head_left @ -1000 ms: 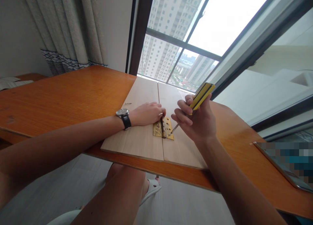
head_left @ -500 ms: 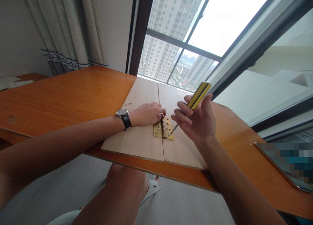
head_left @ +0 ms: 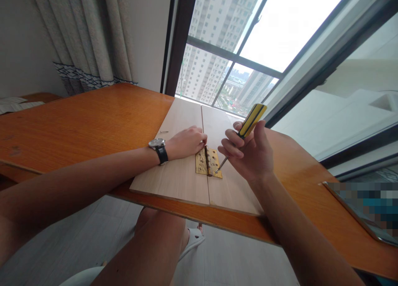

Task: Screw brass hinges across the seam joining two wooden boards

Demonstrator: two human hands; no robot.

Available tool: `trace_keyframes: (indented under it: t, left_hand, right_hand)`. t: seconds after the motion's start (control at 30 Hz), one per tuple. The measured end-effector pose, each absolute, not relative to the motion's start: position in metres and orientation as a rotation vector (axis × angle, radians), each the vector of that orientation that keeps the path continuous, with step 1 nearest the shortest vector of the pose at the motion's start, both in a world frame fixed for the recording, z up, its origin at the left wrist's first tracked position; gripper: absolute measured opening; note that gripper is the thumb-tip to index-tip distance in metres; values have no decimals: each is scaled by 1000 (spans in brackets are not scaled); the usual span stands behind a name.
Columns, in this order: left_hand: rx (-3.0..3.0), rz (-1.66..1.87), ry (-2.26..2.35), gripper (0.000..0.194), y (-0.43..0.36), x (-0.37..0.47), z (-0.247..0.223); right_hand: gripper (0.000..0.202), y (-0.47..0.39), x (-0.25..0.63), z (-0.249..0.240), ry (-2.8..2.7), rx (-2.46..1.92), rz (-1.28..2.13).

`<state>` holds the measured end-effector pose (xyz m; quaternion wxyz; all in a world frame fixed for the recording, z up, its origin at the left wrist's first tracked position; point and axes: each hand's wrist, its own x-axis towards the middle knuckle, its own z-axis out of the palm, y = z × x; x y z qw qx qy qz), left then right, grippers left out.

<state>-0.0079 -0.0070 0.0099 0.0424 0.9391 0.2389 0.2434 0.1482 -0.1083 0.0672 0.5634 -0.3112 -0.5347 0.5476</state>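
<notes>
A yellow-and-black screwdriver [head_left: 252, 121] is in my right hand [head_left: 253, 155], its handle between thumb and fingers and tilted up to the right. Its shaft runs down left, with the tip at a near hole in the right leaf of a worn brass hinge [head_left: 202, 163]. The hinge lies unfolded across the seam between two pale wooden boards [head_left: 174, 180]. My left hand [head_left: 188, 141] rests on the left board, fingers curled down against the hinge's far end. Its fingertips are partly hidden. A small screw [head_left: 164, 132] lies on the left board beyond my wrist.
Beneath the boards is an orange-brown wooden table [head_left: 102, 124], its front edge just above my legs. A flat device with a blurred screen [head_left: 367, 211] lies at the right. Behind the table are a window [head_left: 230, 57] and a curtain [head_left: 93, 37].
The screwdriver handle has turned a little and leans slightly left, with the right thumb moving along. My left fingers have shifted slightly at the hinge's far end.
</notes>
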Motion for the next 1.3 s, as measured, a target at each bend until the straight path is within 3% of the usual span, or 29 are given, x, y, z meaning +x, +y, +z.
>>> trace_keyframes:
  t: [0.3,0.47,0.63,1.0,1.3]
  left_hand:
    - [2826,775,752,26,-6,-8,11]
    - [2836,860,525,26,-14,-8,16]
    - [2836,802,263,27,-18,-7,16]
    - [2426,504,58,23,-28,-4,22]
    - [2236,534,-17,20,-37,-4,25]
  right_hand:
    - [34,-103,149,61,-1165,-710,1257]
    - [41,-98,150,58,-1140,-755,1200]
    - [30,-101,149,58,-1083,-739,1228]
    - [32,-105,148,62,-1137,-646,1355]
    - [27,-109,147,66,-1187,-640,1367]
